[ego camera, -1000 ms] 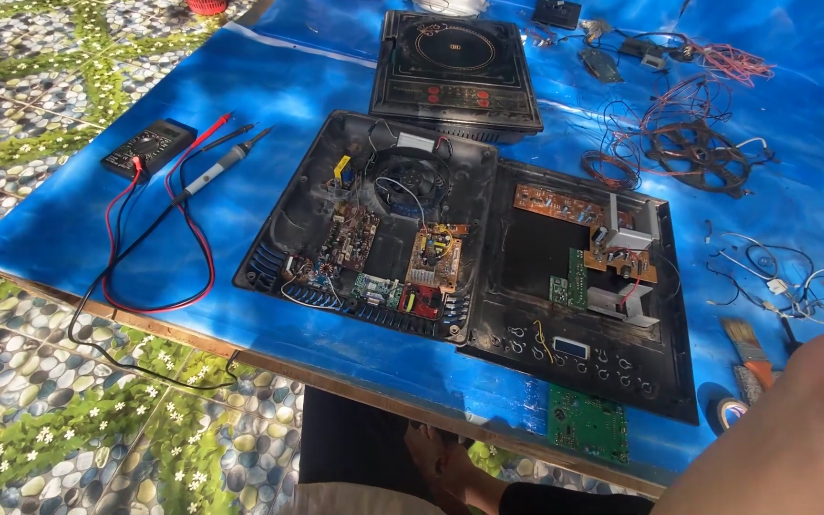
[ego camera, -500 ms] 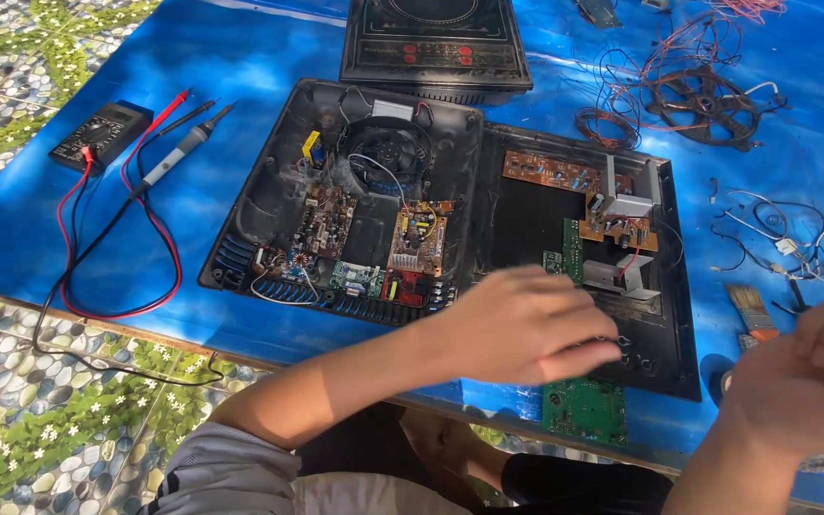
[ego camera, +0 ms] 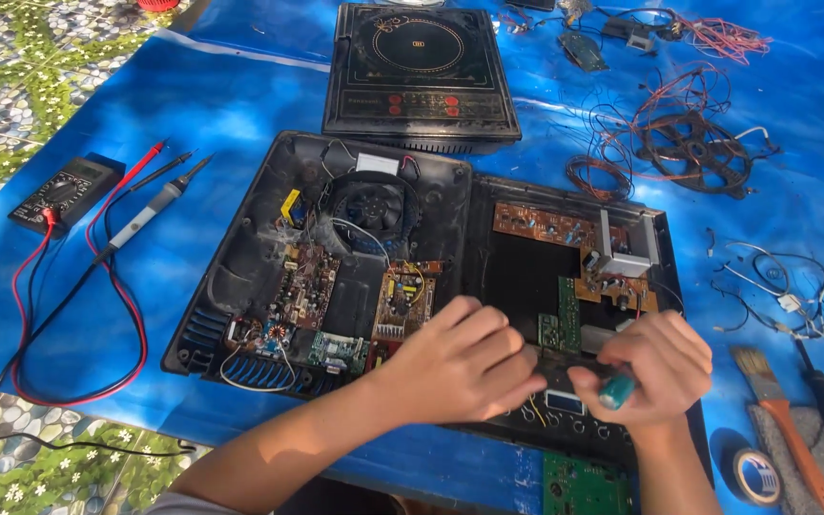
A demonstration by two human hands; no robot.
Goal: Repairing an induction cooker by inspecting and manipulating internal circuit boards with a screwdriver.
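Note:
An opened black induction cooker base (ego camera: 240, 277) lies on the blue-covered table, showing a fan (ego camera: 371, 207) and several circuit boards. Beside it on the right lies its black top panel (ego camera: 526, 277), face down, with brown boards and a metal heat sink (ego camera: 625, 250). My left hand (ego camera: 460, 362) rests on the panel's near edge, fingers curled over a small part. My right hand (ego camera: 646, 367) is closed around a teal-handled tool (ego camera: 617, 389), probably a screwdriver, its tip hidden between both hands.
A second, closed black cooktop (ego camera: 419, 72) sits at the back. A multimeter (ego camera: 64, 191) with red and black probe leads lies at left. Loose wires and a coil (ego camera: 689, 148) lie at back right. A brush (ego camera: 779, 415), tape roll (ego camera: 757, 475) and a green board (ego camera: 584, 482) are at right front.
Both hands have come in over the top panel's near edge and closed together. The right hand now shows a teal tool handle. The camera has shifted slightly.

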